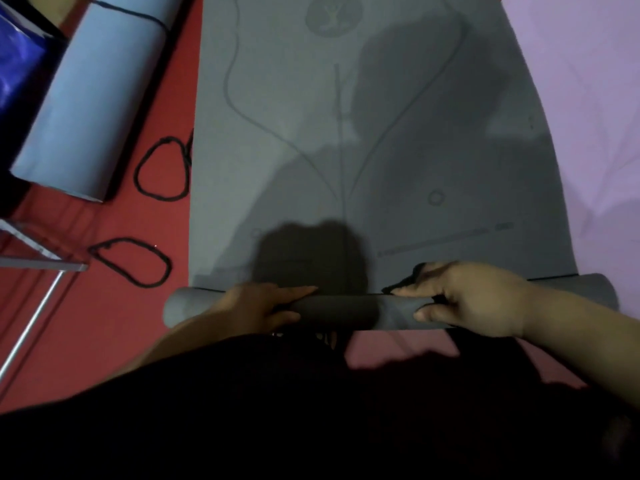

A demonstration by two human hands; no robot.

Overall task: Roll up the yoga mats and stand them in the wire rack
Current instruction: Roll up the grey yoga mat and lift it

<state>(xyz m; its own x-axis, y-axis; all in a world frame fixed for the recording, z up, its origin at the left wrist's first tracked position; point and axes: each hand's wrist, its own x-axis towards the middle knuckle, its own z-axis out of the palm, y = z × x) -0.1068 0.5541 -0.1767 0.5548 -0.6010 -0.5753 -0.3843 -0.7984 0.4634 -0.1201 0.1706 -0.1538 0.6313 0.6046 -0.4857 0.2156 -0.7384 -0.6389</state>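
A grey yoga mat (363, 140) with faint line markings lies flat on the red floor and stretches away from me. Its near end is wound into a thin roll (343, 311) lying crosswise in front of my body. My left hand (256, 306) rests on the roll left of centre, fingers curled over it. My right hand (467, 299) grips the roll right of centre, thumb underneath and fingers on top. A light blue mat (93, 98), rolled up and bound with a black cord, lies at the upper left. A metal frame (41, 271) shows at the left edge.
Two black cord loops (162, 168) (133, 259) lie on the red floor (145, 323) left of the grey mat. A lilac mat (595, 116) lies flat along the right side. A dark blue object (17, 64) sits in the top left corner.
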